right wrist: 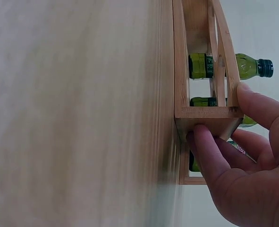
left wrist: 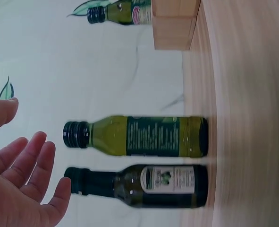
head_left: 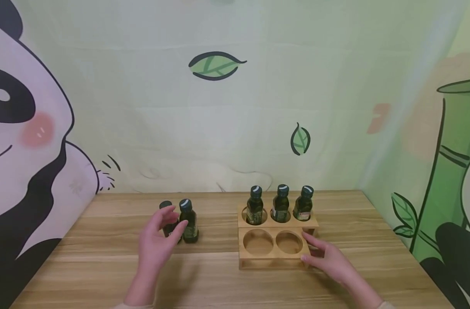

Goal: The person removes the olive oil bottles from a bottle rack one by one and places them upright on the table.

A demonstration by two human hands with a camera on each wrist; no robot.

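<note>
My left hand [head_left: 155, 244] is raised beside two dark green bottles, its fingers spread and loosely curved. The right one of the pair [head_left: 190, 225] stands upright; the left bottle [head_left: 165, 204] is partly hidden behind my fingers. In the left wrist view, a green-labelled bottle [left wrist: 153, 136] and a white-labelled bottle [left wrist: 170, 179] stand a little beyond my fingertips. With my right hand [head_left: 329, 259] I grip the right front end of a two-tier wooden bottle rack [head_left: 271, 264]. The right wrist view shows the thumb [right wrist: 259, 105] on its upper edge and fingers against its end panel.
Three bottles stand in the rack's back row: left [head_left: 254, 207], middle [head_left: 281, 205] and right [head_left: 304, 205]. Two round holes show in the front tier. The wooden table [head_left: 215, 283] meets a printed cloth backdrop [head_left: 161, 107] behind.
</note>
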